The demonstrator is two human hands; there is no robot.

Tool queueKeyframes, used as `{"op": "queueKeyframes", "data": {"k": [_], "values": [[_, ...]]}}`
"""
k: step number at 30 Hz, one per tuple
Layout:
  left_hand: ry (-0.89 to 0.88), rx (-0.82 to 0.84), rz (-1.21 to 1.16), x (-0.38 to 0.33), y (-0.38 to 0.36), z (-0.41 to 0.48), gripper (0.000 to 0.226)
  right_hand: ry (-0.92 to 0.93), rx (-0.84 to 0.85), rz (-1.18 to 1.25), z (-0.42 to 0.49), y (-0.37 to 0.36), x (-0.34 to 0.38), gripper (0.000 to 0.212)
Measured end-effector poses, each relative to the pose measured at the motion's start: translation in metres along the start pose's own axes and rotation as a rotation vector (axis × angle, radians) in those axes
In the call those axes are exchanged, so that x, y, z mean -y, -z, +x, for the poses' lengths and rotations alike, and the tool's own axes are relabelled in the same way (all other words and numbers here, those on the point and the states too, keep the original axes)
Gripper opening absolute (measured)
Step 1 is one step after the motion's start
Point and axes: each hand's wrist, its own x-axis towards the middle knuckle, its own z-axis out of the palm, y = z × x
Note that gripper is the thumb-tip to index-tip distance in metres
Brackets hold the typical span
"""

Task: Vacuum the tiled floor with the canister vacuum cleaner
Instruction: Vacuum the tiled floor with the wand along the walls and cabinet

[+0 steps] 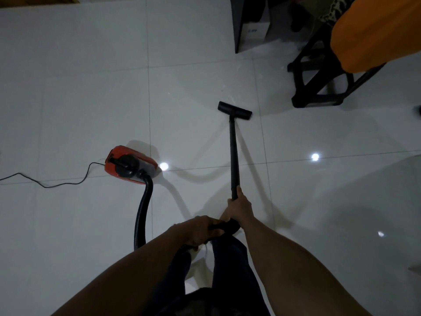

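Head view: vacuuming the tiled floor (79, 99) with long wand (233, 153) strokes.
Right hand (240, 208) fingers wrap the wand and left hand (200, 230) grips the hose handle. The floor head (234, 111) sits near the stool (319, 83), the red canister (129, 165) to the left. Best keep the head flat and overlap passes.

A person's right grip (239, 208) clasps the near end of a black wand (233, 156), while the left grip (200, 231) holds the curved handle (226, 226) just behind it. The floor nozzle (234, 111) lies flat on the glossy white tiled floor (79, 87), near a black stool (319, 87) partly hidden by orange cloth (376, 35). To the left sits the red canister vacuum cleaner (129, 165), its black hose (143, 213) curving back toward the person, its power cord (45, 183) trailing to the floor's left edge.
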Motion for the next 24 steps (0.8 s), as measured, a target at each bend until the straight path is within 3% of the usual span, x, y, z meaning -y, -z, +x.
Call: {"op": "queueKeyframes", "data": {"k": [8,24], "values": [[0.129,-0.055,-0.072,-0.024,0.01,0.061,0.053,0.015,-0.007,-0.001,0.064,0.02,-0.002,0.067],[0.084,-0.176,-0.108,-0.087,0.089,0.116,0.05,0.033,-0.016,-0.049,0.146,0.096,0.07,0.068]]}}
